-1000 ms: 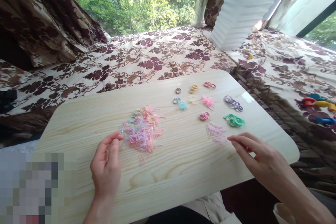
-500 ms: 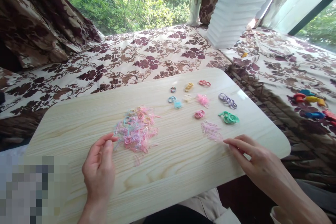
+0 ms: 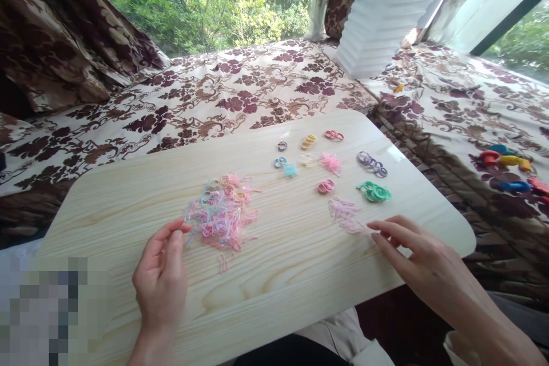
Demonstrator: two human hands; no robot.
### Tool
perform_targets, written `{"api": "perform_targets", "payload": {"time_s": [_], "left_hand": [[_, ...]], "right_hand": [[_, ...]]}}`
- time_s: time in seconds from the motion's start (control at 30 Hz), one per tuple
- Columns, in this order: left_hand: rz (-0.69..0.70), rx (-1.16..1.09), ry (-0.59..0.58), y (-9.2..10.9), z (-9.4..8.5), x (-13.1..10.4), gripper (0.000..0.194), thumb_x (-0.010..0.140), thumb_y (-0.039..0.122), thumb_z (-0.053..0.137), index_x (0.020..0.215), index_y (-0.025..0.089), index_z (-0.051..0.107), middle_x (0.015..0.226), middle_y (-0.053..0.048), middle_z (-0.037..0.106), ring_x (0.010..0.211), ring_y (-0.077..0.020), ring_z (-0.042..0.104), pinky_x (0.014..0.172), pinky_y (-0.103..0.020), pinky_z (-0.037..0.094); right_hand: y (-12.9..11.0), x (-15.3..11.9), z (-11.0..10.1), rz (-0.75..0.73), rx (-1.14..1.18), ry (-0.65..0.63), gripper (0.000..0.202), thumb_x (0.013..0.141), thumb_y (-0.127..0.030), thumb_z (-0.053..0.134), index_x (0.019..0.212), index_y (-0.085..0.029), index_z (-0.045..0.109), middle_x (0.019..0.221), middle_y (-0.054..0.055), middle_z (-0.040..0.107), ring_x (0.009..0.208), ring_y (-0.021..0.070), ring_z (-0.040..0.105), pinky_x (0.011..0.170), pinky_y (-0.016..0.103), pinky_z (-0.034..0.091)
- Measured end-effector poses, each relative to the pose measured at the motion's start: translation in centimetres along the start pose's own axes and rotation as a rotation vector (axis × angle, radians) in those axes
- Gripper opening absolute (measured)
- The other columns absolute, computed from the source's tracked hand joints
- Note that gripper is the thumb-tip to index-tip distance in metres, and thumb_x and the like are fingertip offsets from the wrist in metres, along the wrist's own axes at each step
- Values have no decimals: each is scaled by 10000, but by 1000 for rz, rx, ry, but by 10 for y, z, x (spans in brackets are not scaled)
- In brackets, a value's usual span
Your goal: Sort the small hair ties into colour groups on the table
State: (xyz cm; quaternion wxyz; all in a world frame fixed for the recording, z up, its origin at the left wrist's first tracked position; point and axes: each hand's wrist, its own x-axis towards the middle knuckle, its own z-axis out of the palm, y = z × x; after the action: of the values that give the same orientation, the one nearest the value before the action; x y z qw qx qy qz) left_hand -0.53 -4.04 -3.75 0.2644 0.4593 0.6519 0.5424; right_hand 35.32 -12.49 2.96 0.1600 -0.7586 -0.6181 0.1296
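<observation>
My left hand [image 3: 162, 271] is at the left edge of a mixed pile of small pastel hair bands and clips [image 3: 223, 217]. Its fingers are curled with the thumb close against them; whatever they may hold is too small to make out. My right hand [image 3: 414, 251] hovers at the near end of a group of pale purple pieces [image 3: 343, 214]. Thumb and forefinger there are slightly parted, with nothing clear between them. Beyond lie green hair ties [image 3: 374, 192], purple rings [image 3: 372, 164] and a small pink ring cluster [image 3: 326, 186].
Farther back on the wood-grain table [image 3: 128, 206] are bright pink pieces [image 3: 330, 163], yellow rings [image 3: 308, 141], red rings [image 3: 334, 135], blue rings [image 3: 280, 162] and light blue pieces [image 3: 290, 171]. Colourful toys [image 3: 508, 160] lie on the floral cover at right.
My right thumb and forefinger have parted from a pinch, beside the pale purple pieces. My left hand has barely moved.
</observation>
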Motion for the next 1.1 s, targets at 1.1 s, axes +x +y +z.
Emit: {"api": "perform_targets", "payload": {"time_s": [1.1], "left_hand": [[-190, 87, -14, -2, -4, -5, 479, 771, 594, 628, 1047, 206, 680, 1025, -42, 707, 1122, -289, 607, 1113, -451, 383]], "right_hand": [[-4, 115, -9, -179, -75, 140, 251, 883, -316, 470, 725, -216, 639, 778, 43, 680, 630, 150, 609, 575, 268, 429]]}}
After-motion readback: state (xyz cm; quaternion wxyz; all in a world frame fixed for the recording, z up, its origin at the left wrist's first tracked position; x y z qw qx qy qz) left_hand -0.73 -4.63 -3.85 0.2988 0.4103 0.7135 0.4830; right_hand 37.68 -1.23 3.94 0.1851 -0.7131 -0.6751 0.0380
